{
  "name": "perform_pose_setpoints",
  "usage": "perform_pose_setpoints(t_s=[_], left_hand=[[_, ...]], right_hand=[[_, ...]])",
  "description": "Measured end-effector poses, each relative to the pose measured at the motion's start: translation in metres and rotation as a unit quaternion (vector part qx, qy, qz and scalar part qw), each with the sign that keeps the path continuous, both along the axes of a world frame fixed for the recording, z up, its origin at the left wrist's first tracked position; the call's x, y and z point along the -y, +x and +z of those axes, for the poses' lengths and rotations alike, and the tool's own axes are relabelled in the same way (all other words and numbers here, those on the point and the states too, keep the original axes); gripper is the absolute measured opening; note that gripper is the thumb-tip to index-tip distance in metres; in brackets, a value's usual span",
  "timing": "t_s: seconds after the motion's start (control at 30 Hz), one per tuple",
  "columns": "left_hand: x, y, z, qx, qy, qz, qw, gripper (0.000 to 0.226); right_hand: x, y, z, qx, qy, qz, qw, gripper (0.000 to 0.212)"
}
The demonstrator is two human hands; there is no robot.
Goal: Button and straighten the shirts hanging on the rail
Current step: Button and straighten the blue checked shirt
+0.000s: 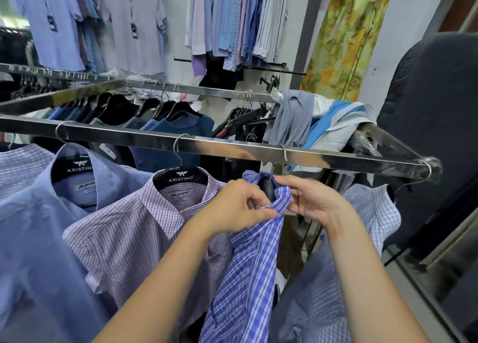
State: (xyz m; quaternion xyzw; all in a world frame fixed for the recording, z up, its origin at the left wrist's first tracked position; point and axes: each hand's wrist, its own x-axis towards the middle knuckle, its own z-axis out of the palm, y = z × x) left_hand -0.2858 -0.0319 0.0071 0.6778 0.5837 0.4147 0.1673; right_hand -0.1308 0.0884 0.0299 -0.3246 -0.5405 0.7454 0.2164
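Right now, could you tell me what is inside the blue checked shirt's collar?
A black hanger shows inside, its hook over the rail; the shirt hides the rest of it.

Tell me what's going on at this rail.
A person is working on the blue checked shirt hanging on the steel rail. The left hand and right hand both pinch its collar at the neck, apparently to close the top. To its left, the lilac checked shirt and plain blue shirt hang with their collars open.
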Motion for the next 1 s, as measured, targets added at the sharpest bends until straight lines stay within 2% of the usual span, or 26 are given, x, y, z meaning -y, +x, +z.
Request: perform_pose_setpoints(t_s=[0.13,0.27,0.33,0.4,0.5,0.63,0.77,0.87,1.0], left_hand=[[-0.004,-0.003,-0.003,0.030,-0.034,-0.009,0.999,0.014],[0.000,-0.005,-0.002,0.093,-0.070,-0.030,0.993,0.010],[0.002,-0.008,-0.002,0.131,-0.041,-0.007,0.991,0.012],[-0.002,-0.015,-0.005,0.138,0.034,0.071,0.987,0.010],[-0.014,-0.023,-0.010,0.097,0.075,0.152,0.981,0.010],[-0.029,-0.022,-0.021,0.019,0.049,0.139,0.989,0.028],[-0.037,-0.021,-0.027,-0.060,0.043,0.178,0.981,0.040],[-0.042,-0.019,-0.029,-0.120,0.081,0.205,0.968,0.042],[-0.052,-0.017,-0.037,-0.131,0.142,0.183,0.964,0.039]], right_hand=[[-0.005,0.002,-0.002,-0.028,-0.044,0.014,0.999,0.030],[-0.005,0.001,-0.006,-0.095,-0.118,0.014,0.988,0.028],[-0.004,0.000,-0.007,-0.110,-0.126,0.007,0.986,0.026],[-0.004,-0.002,-0.006,-0.103,-0.108,-0.017,0.989,0.019],[-0.007,-0.004,-0.008,-0.097,-0.083,-0.054,0.990,0.014],[-0.007,-0.005,-0.016,-0.119,-0.120,-0.044,0.985,0.013],[-0.008,-0.008,-0.024,-0.106,-0.122,-0.043,0.986,0.018],[-0.009,-0.010,-0.023,-0.092,-0.108,-0.040,0.989,0.025],[-0.012,-0.012,-0.015,-0.067,-0.063,-0.058,0.994,0.029]])
